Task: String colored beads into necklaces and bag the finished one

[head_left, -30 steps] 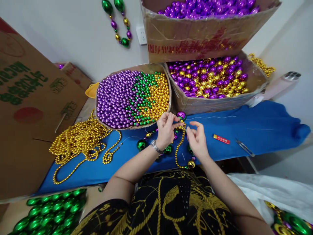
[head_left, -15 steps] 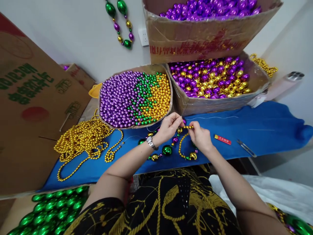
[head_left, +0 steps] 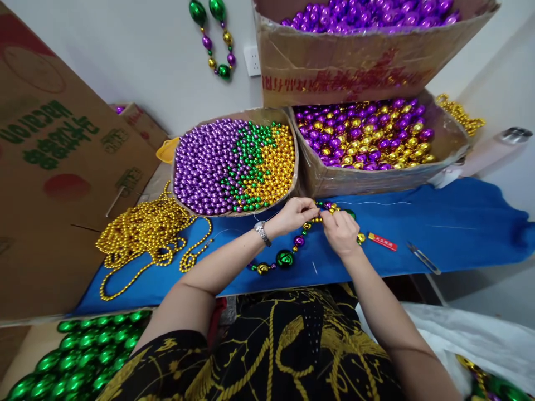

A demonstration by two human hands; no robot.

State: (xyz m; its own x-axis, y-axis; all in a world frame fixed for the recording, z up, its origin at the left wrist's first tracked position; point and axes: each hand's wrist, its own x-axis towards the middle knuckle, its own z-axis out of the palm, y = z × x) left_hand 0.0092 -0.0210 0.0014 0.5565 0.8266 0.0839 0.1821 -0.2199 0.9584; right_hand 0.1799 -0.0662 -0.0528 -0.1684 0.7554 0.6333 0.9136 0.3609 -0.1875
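Note:
Over the blue cloth [head_left: 259, 284], my left hand [head_left: 296, 216] and my right hand [head_left: 340, 231] meet, thumbs and fingers pinched together at a beaded necklace [head_left: 285, 258]. Its green, gold and purple beads, some large, curve down below my left hand. More of its beads show beyond my right hand and at that hand's right side. My fingers hide the exact spot they grip. A short white piece of thread [head_left: 315, 268] lies on the cloth below my hands.
Boxes of small mixed beads [head_left: 204, 167] and of purple and gold beads [head_left: 368, 133] stand behind. Gold bead strands [head_left: 142, 234] are heaped at left. Thread snips [head_left: 423, 257] and a red-yellow packet [head_left: 382, 241] lie at right, near a pink bottle [head_left: 493, 150].
My hands have come closer together. The loop of small gold beads below my right hand is gone from there, and beads now show beyond that hand. The view has shifted slightly.

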